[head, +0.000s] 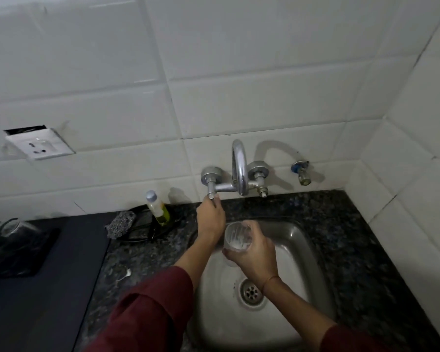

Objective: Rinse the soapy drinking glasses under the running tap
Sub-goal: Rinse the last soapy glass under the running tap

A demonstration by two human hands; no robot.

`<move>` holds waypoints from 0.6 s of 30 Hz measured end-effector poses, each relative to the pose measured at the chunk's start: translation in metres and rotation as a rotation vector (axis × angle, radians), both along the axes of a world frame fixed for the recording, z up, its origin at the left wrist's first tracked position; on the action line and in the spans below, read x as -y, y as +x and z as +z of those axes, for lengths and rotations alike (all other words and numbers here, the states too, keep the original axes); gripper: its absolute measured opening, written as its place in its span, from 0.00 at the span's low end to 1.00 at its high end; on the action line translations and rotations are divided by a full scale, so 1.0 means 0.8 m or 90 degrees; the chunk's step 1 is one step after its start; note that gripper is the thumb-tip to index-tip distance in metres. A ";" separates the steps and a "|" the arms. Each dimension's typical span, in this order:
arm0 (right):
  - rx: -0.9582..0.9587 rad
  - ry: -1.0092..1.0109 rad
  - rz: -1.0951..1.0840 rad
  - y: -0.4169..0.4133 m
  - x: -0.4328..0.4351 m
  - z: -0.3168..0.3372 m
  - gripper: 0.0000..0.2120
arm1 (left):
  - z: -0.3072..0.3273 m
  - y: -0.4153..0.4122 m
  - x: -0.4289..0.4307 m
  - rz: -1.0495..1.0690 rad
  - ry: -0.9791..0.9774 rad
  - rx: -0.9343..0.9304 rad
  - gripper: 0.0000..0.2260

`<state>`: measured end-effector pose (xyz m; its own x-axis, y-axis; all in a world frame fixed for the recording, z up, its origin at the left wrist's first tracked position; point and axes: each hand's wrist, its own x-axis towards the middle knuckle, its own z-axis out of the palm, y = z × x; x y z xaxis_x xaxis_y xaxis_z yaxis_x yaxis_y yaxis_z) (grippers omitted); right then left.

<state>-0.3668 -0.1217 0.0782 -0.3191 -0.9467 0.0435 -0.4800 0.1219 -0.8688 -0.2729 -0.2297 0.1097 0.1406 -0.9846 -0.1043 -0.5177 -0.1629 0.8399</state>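
My right hand (254, 257) grips a clear drinking glass (236, 236) with white soap streaks inside, held upright over the steel sink (300, 255), below the spout. My left hand (211, 217) reaches up to the wall, its fingers closed on the left tap handle (210, 193). The curved chrome spout (240, 168) arches out between the two valves. No water stream is visible from the spout. More glasses (8, 227) stand at the far left on a dark mat, dim and hard to make out.
A bottle of yellow dish liquid (158, 208) and a grey scrubber (120, 223) sit left of the sink on the granite counter (353, 250). A second small tap (301, 171) is on the wall at right. A wall socket (40, 143) is at left. The drain (250, 292) is uncovered.
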 end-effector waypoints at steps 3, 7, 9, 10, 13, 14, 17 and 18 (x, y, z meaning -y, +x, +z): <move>0.006 0.001 0.004 -0.003 0.006 0.000 0.29 | -0.002 0.003 0.002 0.015 -0.002 0.024 0.17; 0.020 -0.011 -0.003 -0.002 0.013 0.004 0.30 | -0.008 0.011 0.013 0.032 0.004 0.009 0.15; 0.016 -0.020 -0.007 -0.001 0.017 0.009 0.31 | -0.014 0.014 0.017 0.038 0.008 -0.021 0.15; 0.014 -0.025 -0.009 -0.001 0.018 0.010 0.31 | -0.016 0.015 0.018 0.040 0.012 -0.036 0.15; 0.016 -0.031 -0.018 -0.002 0.022 0.015 0.32 | -0.019 0.020 0.016 0.035 0.007 -0.083 0.16; 0.016 -0.032 -0.020 -0.003 0.023 0.016 0.32 | -0.022 0.020 0.013 0.029 0.009 -0.115 0.16; 0.013 -0.036 -0.025 -0.005 0.026 0.019 0.33 | -0.040 0.024 -0.013 0.032 0.079 -0.270 0.29; 0.012 -0.039 -0.024 -0.005 0.026 0.021 0.33 | -0.048 0.024 -0.025 0.019 0.120 -0.324 0.31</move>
<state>-0.3709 -0.1423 0.0950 -0.3561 -0.9297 0.0943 -0.4597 0.0864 -0.8839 -0.2536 -0.2094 0.0709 0.0540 -0.9383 -0.3416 -0.0461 -0.3440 0.9378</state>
